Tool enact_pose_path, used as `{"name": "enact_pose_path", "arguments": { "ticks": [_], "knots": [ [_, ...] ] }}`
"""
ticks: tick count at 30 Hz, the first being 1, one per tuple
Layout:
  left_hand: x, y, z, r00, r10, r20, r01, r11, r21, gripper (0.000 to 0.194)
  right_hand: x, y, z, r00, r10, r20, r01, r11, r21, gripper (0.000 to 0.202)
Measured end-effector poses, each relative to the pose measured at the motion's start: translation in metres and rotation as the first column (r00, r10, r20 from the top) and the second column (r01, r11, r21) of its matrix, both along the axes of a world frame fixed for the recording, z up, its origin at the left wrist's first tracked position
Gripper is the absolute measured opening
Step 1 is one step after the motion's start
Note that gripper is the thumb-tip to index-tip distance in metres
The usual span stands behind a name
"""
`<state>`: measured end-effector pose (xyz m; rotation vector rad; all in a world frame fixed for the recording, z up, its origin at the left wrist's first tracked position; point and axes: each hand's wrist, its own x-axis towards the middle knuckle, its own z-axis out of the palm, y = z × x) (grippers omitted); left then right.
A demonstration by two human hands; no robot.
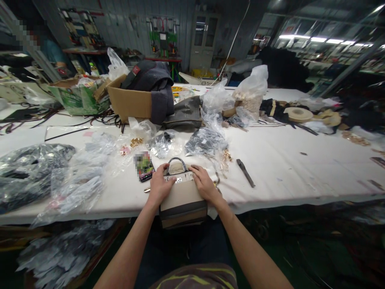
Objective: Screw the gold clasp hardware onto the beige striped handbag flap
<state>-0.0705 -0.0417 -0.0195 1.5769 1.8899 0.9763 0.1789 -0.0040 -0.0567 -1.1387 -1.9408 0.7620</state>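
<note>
A small beige handbag [183,195] with dark and brown bands sits at the table's front edge, its lower part jutting over. Its dark curved handle [177,159] stands up at the far end. My left hand [161,184] grips the bag's left side, the thumb lying on top beside a shiny metal piece [179,179]. On the opposite side, my right hand [205,182] is closed around the right edge, fingers near the top corner. What lies under the bag and beneath my palms is hidden.
A phone [144,166] lies left of the bag. To the right is a dark flat metal tool [245,173]. Plastic bags of parts [207,142], small gold fittings [136,142] and a cardboard box [129,100] stand beyond. A large plastic-wrapped bundle [33,168] lies left.
</note>
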Motion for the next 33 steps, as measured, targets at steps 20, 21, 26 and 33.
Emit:
{"name": "enact_pose_path", "arguments": {
  "ticks": [20,21,26,33],
  "knots": [
    [-0.001,0.002,-0.005,1.000,-0.002,-0.006,0.002,1.000,-0.004,0.062,0.000,-0.003,0.000,0.993,0.005,0.114,-0.015,0.996,0.091,0.050],
    [-0.002,0.003,-0.005,1.000,-0.006,-0.013,0.006,1.000,-0.005,0.062,0.000,-0.002,0.001,0.992,0.006,0.125,-0.017,0.996,0.090,0.050],
    [-0.009,0.009,-0.011,0.999,-0.048,-0.012,0.048,0.999,-0.016,0.063,-0.001,-0.002,0.006,0.985,0.000,0.174,-0.016,0.996,0.092,0.050],
    [-0.022,0.012,-0.007,0.981,-0.127,0.148,0.141,0.986,-0.087,0.064,-0.002,-0.005,0.011,0.982,-0.001,0.190,-0.018,0.995,0.100,0.050]
  ]
}}
